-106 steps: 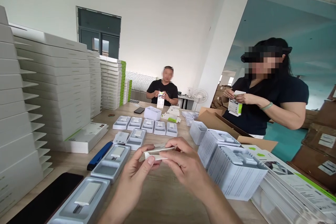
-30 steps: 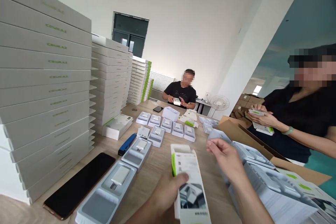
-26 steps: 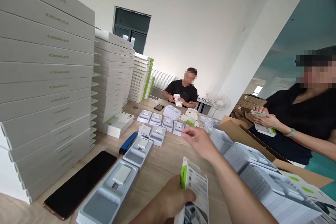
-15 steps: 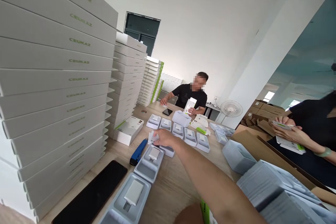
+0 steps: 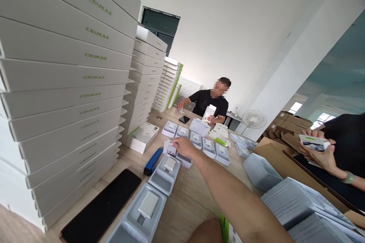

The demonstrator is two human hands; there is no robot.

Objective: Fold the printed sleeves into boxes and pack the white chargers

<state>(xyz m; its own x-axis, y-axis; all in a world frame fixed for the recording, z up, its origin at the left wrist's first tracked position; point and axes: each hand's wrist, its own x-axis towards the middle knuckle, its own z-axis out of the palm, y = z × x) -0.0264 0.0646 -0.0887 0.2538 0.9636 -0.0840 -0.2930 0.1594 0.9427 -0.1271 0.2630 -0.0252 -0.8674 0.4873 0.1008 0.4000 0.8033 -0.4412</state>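
Observation:
My right hand [image 5: 184, 146] reaches across the table from the lower right, fingertips closed on a small white block with dark marks [image 5: 170, 148] behind the row of trays. Its exact kind is partly hidden by the fingers. In front of it lies a grey tray holding a white charger [image 5: 170, 164]; nearer still is another tray with a white charger [image 5: 148, 204]. A blue stapler-like tool [image 5: 153, 161] lies to the left of the trays. At the bottom edge a blurred patch of skin [image 5: 207, 231], perhaps my left hand, shows beside a green and white box [image 5: 225, 229]; no fingers are visible.
Tall stacks of white boxes [image 5: 65, 95] line the left. A black phone [image 5: 102, 205] lies in front of them. Stacked grey trays [image 5: 293, 201] and a large carton [image 5: 270, 152] stand right. Across the table sits a person [image 5: 212, 100]; another person's hands [image 5: 319, 152] hold a box.
My right hand has lifted slightly and its fingers show more of the white block. The view has shifted a little. The person at right has turned the held box.

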